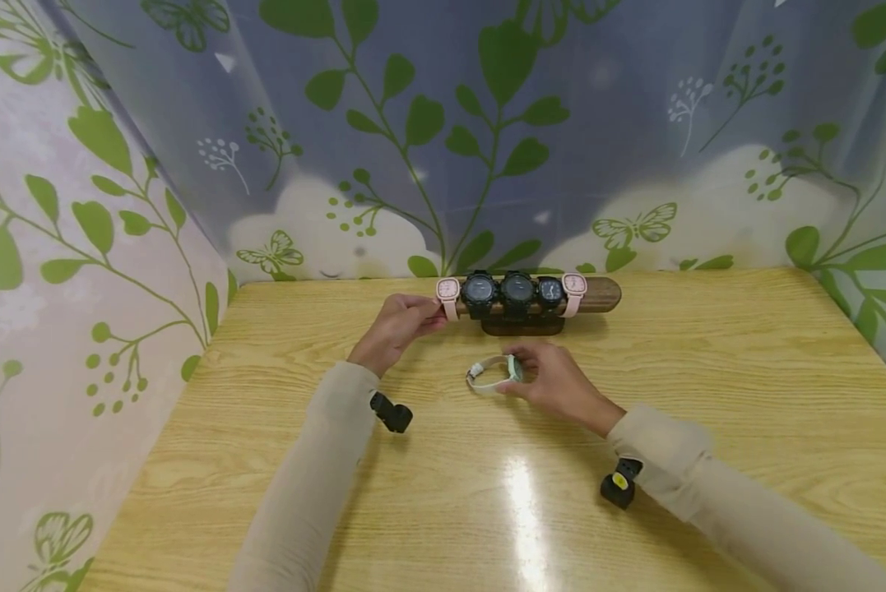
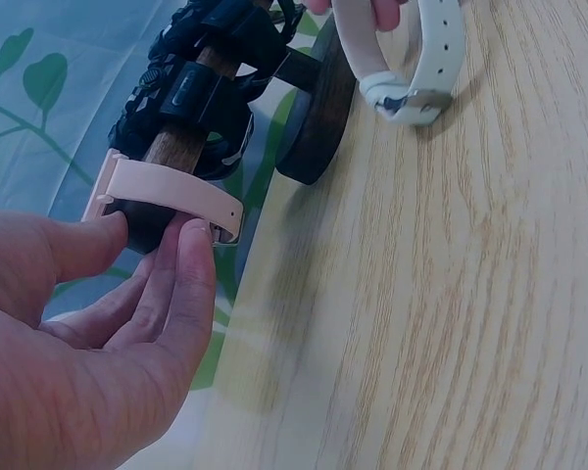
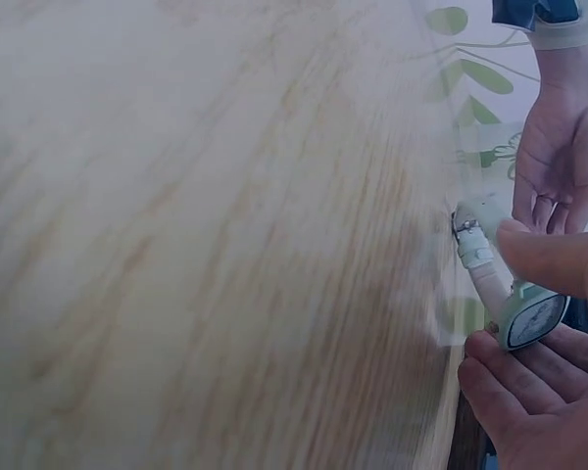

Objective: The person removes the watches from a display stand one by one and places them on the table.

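My left hand (image 1: 396,330) pinches the left end of a wooden watch stand (image 1: 598,294), thumb and fingertips right by the strap of a pink watch (image 2: 176,186). Closer to me, my right hand (image 1: 558,383) holds a pale mint watch (image 3: 532,318) by its case, thumb on one side and fingers on the other. Its buckled strap (image 2: 436,64) makes a loop that points left, low over the table. Along the stand's bar sit several black watches (image 1: 517,288) between the left pink watch and another pink watch (image 1: 574,285) at the right.
The stand's dark base (image 1: 522,326) rests near the back of the wooden table (image 1: 709,362). Behind it hangs a curtain (image 1: 428,189) printed with leaves, and a similar patterned cloth (image 1: 95,271) covers the left side. Each sleeve carries a small black wrist camera (image 1: 392,413).
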